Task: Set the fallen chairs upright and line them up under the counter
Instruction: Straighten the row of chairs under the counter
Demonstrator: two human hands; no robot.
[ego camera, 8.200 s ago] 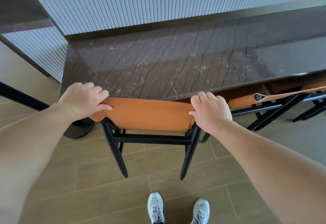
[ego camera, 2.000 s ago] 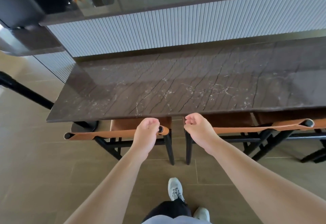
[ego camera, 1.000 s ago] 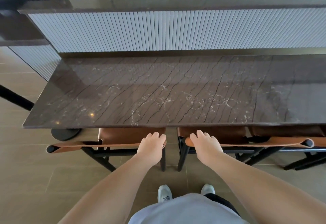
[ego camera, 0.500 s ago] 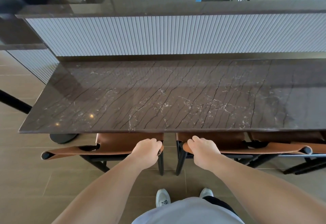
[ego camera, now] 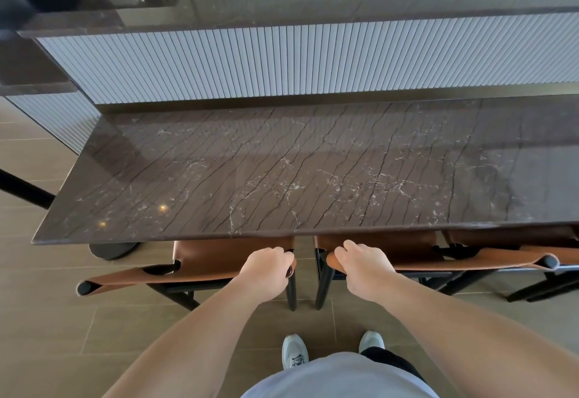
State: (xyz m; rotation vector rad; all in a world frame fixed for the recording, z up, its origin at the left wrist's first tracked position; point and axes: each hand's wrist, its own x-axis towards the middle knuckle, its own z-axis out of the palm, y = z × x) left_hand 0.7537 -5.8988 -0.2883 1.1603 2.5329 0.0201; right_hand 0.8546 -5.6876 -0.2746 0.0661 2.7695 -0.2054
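A dark round base [ego camera: 113,249] sits on the tiled floor [ego camera: 47,319] at the far left. Next comes the left chair [ego camera: 206,259] — upright, its tan leather seat tucked beneath the front edge of the brown marble table [ego camera: 282,172]. The left hand [ego camera: 266,269] has its grip curled closed over the right end of that chair's back rail. Just beside it, apart by a narrow gap, the right hand [ego camera: 365,267] is clenched on the left end of the middle chair [ego camera: 404,256], also upright under the table. A third chair [ego camera: 513,247] stands at the right edge — partly out of view.
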